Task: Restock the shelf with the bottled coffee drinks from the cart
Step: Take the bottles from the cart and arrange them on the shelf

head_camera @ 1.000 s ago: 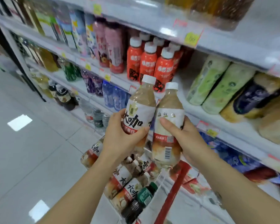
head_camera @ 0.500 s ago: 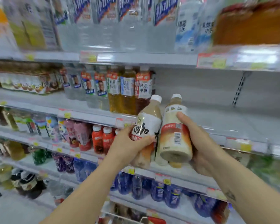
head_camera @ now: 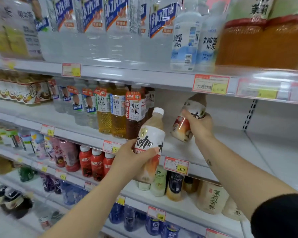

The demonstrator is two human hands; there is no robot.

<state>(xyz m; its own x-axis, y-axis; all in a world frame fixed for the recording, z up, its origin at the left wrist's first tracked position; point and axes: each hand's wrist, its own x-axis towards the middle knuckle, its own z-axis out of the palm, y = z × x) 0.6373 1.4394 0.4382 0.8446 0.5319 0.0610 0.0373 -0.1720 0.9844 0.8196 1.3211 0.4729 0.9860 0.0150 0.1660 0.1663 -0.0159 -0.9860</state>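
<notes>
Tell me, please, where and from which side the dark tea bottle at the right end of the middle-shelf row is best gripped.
Wrap the labelled waist of the dark tea bottle, coming from the front and right. It stands upright, its left side close against the amber tea bottle, while bare shelf lies to its right.

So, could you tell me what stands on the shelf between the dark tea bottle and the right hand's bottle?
Nothing: the head view shows bare shelf between the dark tea bottle and the right hand's bottle; the left hand's bottle merely overlaps.
</notes>
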